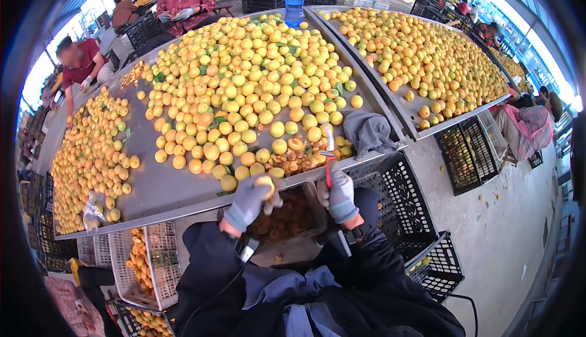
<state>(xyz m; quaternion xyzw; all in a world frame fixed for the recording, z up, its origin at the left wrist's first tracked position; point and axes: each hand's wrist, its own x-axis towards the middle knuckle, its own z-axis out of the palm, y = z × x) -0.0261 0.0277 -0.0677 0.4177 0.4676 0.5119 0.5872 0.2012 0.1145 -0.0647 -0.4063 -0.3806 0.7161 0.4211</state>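
My left hand (247,206), in a grey glove, is closed around a round yellow apricot-like fruit (265,185) just off the table's front edge. My right hand (339,196), also gloved, grips the red handle of a peeler (329,165), its metal head pointing up and away from me. The peeler is apart from the fruit. On the metal table (152,199) lies a broad heap of the same fruit (238,93), with orange peelings (297,157) at its near edge. Below my hands, a tub (305,245) holds orange-brown scraps or fruit, partly hidden.
A grey cloth (368,132) lies at the table's right corner, and a blue bottle (294,4) stands at its far edge. Black crates (400,190) stand right, white crates (165,257) left. A second fruit-covered table (436,132) adjoins. A person (82,62) works at the left.
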